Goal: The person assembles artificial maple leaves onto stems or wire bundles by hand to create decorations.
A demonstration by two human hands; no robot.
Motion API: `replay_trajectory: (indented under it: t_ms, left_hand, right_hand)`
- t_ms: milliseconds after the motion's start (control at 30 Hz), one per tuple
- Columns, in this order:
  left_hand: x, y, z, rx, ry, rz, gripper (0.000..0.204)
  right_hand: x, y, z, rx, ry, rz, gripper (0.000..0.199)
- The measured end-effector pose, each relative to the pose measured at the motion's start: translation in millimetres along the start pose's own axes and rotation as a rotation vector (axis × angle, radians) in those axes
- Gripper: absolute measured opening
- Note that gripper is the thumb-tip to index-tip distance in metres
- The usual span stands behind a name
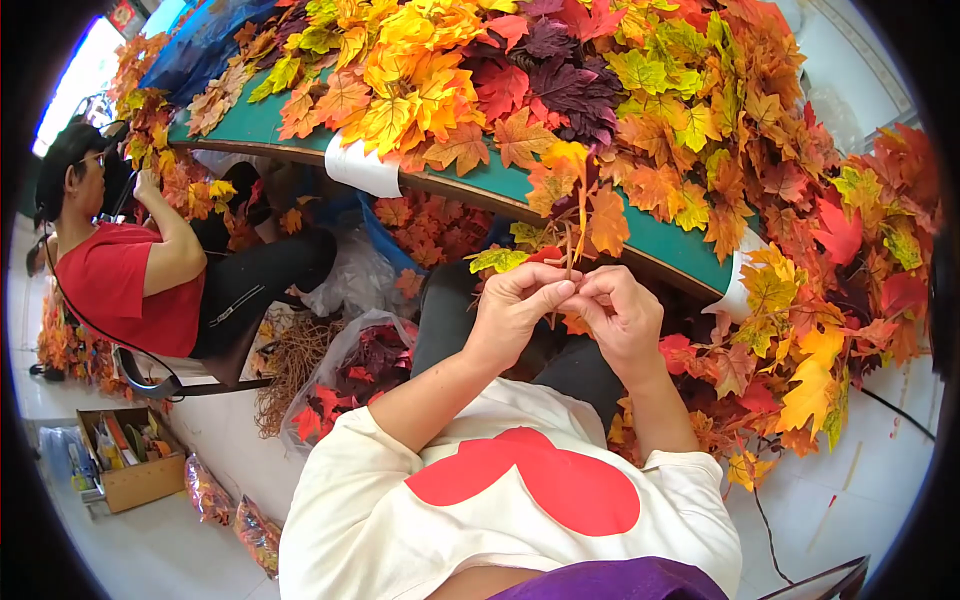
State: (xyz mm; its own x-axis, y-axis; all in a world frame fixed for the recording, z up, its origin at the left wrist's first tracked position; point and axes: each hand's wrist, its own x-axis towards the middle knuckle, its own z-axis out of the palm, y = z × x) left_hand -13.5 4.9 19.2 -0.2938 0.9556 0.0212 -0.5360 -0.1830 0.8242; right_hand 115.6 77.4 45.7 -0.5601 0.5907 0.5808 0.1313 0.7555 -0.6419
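Observation:
Both my hands meet over my lap, just in front of the table edge. My left hand [522,305] is closed, its thumb and fingers pinching the brown stem [570,245] of an artificial leaf garland. My right hand [620,308] also pinches at this stem, fingertips almost touching the left ones. An orange leaf [608,222] and a yellow-green leaf [498,260] stick out above my fingers. The exact spot where the fingertips grip is partly hidden by the fingers.
The green table [480,180] carries heaped artificial leaves, which spill down its right side. A plastic bag of red leaves [350,375] and a bundle of brown stems [290,365] stand at left. A person in a red shirt [130,280] sits beyond; a cardboard box [140,480] rests on the floor.

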Motion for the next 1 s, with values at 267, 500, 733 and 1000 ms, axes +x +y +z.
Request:
replay_trajectory:
  t_ms: [267,500,733,1000]
  left_hand:
    - [1.0,-5.8,-3.1,0.072,0.038,-0.056,0.022]
    - [-4.7,-2.6,-3.4,0.570,0.028,0.224,0.027]
    - [-10.9,-5.8,-2.2,0.541,0.037,0.135,0.029]
    - [-39.0,-8.4,1.1,0.040,0.048,-0.101,0.033]
  right_hand:
    - [2.6,7.3,2.8,0.465,-0.112,0.463,0.014]
    - [-3.1,9.7,11.2,0.537,-0.027,0.484,0.014]
    - [-6.6,8.4,17.0,0.363,0.050,0.383,0.013]
    - [17.2,10.8,10.0,0.533,-0.178,0.393,0.009]
